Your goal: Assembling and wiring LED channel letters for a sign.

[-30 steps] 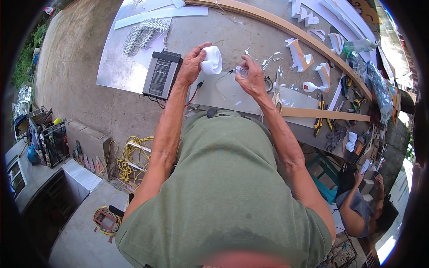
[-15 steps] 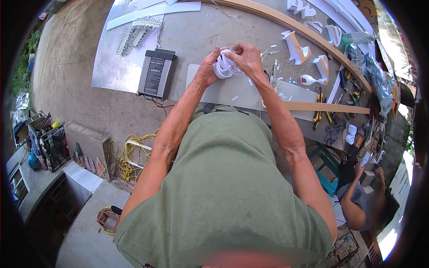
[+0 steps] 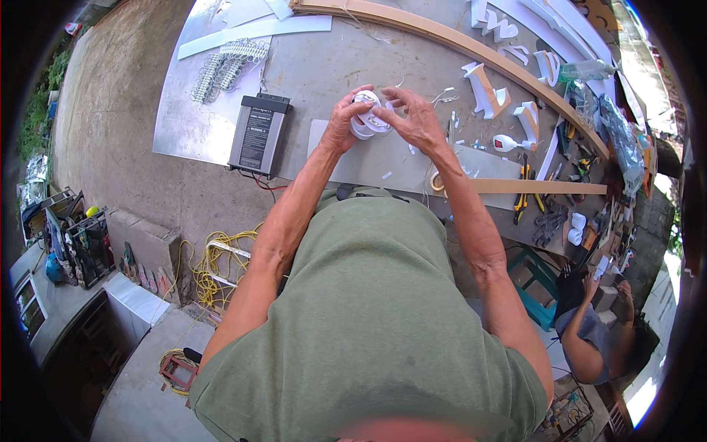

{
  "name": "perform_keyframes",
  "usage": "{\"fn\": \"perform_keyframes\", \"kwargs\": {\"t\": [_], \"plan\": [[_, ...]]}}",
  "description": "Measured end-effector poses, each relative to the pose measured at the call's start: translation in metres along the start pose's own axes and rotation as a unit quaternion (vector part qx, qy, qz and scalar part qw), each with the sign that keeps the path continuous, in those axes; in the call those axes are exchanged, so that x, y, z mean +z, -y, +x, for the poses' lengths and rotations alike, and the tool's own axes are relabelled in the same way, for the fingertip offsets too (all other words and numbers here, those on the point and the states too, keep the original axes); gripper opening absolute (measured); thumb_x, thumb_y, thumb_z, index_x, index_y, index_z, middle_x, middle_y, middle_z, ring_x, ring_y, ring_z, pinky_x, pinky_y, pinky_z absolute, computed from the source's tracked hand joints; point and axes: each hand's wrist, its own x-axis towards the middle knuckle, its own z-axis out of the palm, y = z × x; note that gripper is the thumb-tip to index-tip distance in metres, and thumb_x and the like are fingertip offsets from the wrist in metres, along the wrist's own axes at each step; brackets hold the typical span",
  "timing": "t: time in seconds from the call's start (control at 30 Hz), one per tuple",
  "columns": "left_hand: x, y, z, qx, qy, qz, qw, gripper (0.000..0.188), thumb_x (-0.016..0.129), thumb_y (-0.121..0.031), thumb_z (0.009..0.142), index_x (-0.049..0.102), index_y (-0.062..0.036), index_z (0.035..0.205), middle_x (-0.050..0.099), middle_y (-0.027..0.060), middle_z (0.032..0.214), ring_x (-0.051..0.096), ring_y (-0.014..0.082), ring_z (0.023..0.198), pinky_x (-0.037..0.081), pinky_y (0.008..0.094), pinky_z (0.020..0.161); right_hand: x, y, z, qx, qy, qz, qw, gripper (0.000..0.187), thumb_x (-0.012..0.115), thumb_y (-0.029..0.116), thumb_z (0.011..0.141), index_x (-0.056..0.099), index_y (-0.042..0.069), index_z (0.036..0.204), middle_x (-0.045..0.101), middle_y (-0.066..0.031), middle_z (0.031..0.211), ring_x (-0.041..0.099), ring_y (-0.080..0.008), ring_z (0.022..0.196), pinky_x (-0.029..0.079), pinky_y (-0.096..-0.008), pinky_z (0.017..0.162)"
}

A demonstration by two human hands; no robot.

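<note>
A small hollow white letter-like piece [image 3: 362,131] with rounded walls is held up over the front of the table. My left hand [image 3: 340,127] grips it from the left, thumb and fingers on its wall. On its other side is my right hand [image 3: 418,124], fingers stretched out and apart, the thumb close to or touching the piece. Thin wire shows by the right fingers. Whether small parts sit inside the piece is too fine to tell. Beneath lies a flat grey sheet [image 3: 318,138] with white scraps on it.
To the left stands a grey power supply box [image 3: 258,136], with coiled light strings [image 3: 213,77] behind it. White letter shapes [image 3: 482,92], a white bottle [image 3: 504,143], pliers [image 3: 523,193] and a long brown strip [image 3: 471,46] lie rightward. Another person [image 3: 589,331] is at the far right.
My right hand has drawn slightly right, off the white piece, and its fingers have spread. The left hand keeps its hold, and the piece has turned a little.
</note>
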Motion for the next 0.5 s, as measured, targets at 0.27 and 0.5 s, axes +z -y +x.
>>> {"fn": "perform_keyframes", "kwargs": {"t": [0.27, 0.5], "plan": [[0.024, 0.003, 0.019, 0.112, -0.088, 0.093, 0.985, 0.071, 0.078, -0.031, 0.090, 0.044, -0.0003, 0.145, 0.060, 0.0094, 0.118, 0.060, 0.0164, 0.105, 0.053, 0.0300, 0.087, 0.024, -0.002, -0.010, -0.039, -0.030, -0.072, 0.996, 0.086, 0.085, 0.039, 0.076, 0.048, 0.001, 0.143, 0.059, -0.0237, 0.131, 0.058, -0.0395, 0.121, 0.048, -0.0461, 0.101], [0.028, -0.007, 0.055, 0.117, -0.077, 0.145, 0.980, 0.067, 0.047, -0.055, 0.104, 0.039, -0.0057, 0.148, 0.058, 0.0093, 0.119, 0.061, 0.0174, 0.105, 0.054, 0.0340, 0.090, 0.014, -0.013, 0.015, -0.020, -0.062, -0.024, 0.998, 0.079, 0.075, 0.041, 0.087, 0.043, 0.002, 0.148, 0.057, -0.0255, 0.125, 0.060, -0.0406, 0.113, 0.049, -0.0469, 0.096]]}}
